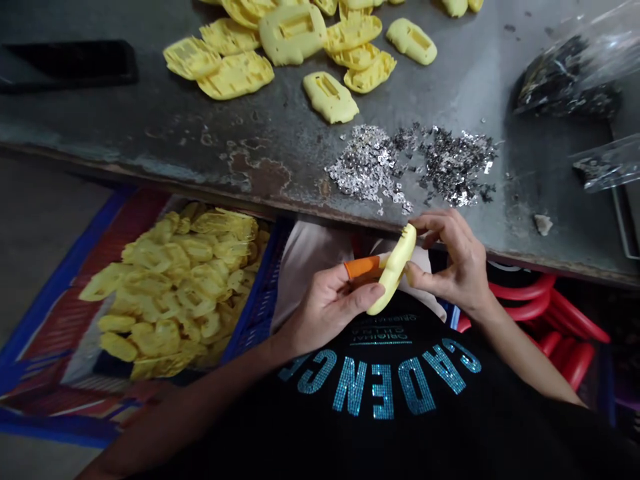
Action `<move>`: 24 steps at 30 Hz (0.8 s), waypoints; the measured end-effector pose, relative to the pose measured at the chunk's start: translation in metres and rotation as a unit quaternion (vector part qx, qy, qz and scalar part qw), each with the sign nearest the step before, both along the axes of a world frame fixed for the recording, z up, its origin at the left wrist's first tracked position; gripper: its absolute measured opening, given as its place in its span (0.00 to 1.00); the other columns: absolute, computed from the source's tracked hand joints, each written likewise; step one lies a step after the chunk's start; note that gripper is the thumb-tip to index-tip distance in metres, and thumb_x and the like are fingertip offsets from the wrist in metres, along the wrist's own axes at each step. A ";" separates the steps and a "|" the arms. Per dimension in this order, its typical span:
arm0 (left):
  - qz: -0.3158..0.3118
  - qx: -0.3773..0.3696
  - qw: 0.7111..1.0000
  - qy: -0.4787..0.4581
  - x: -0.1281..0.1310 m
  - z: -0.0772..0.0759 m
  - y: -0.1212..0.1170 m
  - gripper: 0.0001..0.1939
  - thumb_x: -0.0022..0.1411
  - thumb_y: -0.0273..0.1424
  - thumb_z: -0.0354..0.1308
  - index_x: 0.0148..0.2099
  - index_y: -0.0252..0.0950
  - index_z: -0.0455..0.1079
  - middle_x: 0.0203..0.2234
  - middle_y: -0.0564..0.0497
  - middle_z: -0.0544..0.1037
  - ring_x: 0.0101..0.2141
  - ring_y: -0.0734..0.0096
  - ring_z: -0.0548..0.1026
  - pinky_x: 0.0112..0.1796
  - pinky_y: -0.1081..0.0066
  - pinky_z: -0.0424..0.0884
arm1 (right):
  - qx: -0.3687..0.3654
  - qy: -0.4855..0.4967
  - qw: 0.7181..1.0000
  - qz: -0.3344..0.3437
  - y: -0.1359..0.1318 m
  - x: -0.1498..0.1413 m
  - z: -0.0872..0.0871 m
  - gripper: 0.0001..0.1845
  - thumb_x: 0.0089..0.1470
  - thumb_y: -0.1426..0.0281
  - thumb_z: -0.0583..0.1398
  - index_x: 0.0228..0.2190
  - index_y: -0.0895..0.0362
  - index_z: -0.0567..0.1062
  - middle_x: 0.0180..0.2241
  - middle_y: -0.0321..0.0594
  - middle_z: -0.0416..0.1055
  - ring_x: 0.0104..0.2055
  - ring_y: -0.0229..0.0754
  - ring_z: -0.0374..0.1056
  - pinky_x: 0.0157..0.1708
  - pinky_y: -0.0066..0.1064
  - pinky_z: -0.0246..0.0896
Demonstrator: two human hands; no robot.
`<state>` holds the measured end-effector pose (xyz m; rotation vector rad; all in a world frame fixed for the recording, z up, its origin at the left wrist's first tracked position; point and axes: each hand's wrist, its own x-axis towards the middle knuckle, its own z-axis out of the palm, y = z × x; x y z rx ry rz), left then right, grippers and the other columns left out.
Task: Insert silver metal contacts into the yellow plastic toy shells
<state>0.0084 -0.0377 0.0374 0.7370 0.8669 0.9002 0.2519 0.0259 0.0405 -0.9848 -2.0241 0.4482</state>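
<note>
My left hand (327,303) grips a yellow plastic housing shell (394,272), thumb on the near side and fingers behind. An orange finger cover (362,267) is on one of its fingers. The shell is tilted and seen edge-on, just in front of the table edge. My right hand (457,260) is closed at the shell's upper right, its fingertips and thumb against it. Whether a small metal piece is between those fingers I cannot tell. Beyond the hands, a pile of small silver metal clips (367,163) and a darker pile of clips (457,163) lie on the table.
More yellow shells (330,97) lie on the metal table (165,147). A dark phone-like object (70,63) is at left, plastic bags of metal pieces (565,80) at right. Below left stands a blue-and-red crate (247,293) of yellow shells. Red tubular parts (575,327) are below right.
</note>
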 end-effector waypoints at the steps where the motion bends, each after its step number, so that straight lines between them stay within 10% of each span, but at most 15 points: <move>1: 0.005 -0.005 1.000 0.007 0.000 -0.001 0.002 0.25 0.63 0.40 0.81 0.61 0.40 0.88 0.45 0.45 0.91 0.41 0.61 0.87 0.43 0.68 0.81 | 0.001 -0.003 1.000 -0.003 0.000 0.000 -0.001 0.22 0.59 0.64 0.71 0.54 0.51 0.77 0.49 0.44 0.79 0.45 0.47 0.78 0.40 0.40 0.80; 17: -0.073 -0.080 0.971 -0.213 -0.021 -0.026 0.046 0.28 0.66 0.39 0.79 0.64 0.49 0.77 0.55 0.46 0.89 0.46 0.55 0.92 0.47 0.59 0.89 | -0.090 -0.076 0.986 0.117 0.043 -0.009 0.019 0.28 0.68 0.58 0.70 0.64 0.51 0.74 0.54 0.46 0.82 0.53 0.50 0.80 0.49 0.43 0.80; 24: 0.053 -0.062 0.982 -0.171 -0.024 -0.015 0.058 0.30 0.69 0.54 0.70 0.66 0.45 0.79 0.58 0.44 0.88 0.43 0.52 0.90 0.36 0.64 0.87 | 0.006 -0.279 0.956 -0.092 0.122 0.013 -0.002 0.09 0.74 0.64 0.62 0.44 0.48 0.85 0.42 0.43 0.82 0.51 0.57 0.74 0.56 0.57 0.66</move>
